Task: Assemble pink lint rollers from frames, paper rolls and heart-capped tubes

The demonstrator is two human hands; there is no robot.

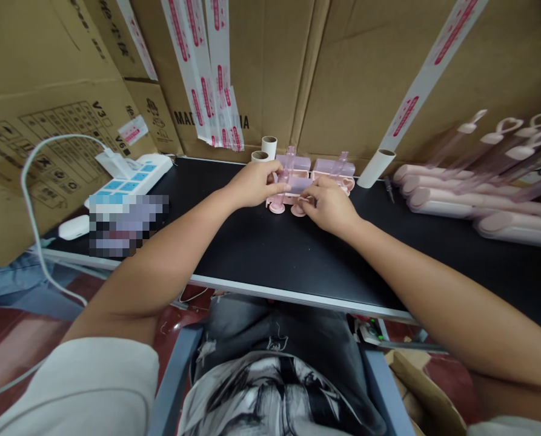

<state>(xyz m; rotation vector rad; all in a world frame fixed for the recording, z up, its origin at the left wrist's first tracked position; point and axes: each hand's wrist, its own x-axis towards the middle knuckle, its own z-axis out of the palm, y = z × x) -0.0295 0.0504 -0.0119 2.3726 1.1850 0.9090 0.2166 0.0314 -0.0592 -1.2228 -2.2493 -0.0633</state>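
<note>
Near the back of the black table (261,254), my left hand (253,183) has its thumb and fingers closed around an upright translucent pink plastic piece (290,160). A pale pink round foot (277,209) shows below it. My right hand (332,207) pinches a small pink part with a round end (297,211), which its fingers partly hide. Between and behind both hands stands a group of pink plastic cases with lilac lids (336,168). Another clear pink upright piece (343,158) rises behind my right hand.
White cardboard tubes (269,145) stand behind my left hand, and another tube (377,168) leans at the right. Several pink cylinders with loop handles (452,198) lie farther right. A power strip (134,181) with a plugged-in cable is on the left. Cardboard (352,79) walls the back.
</note>
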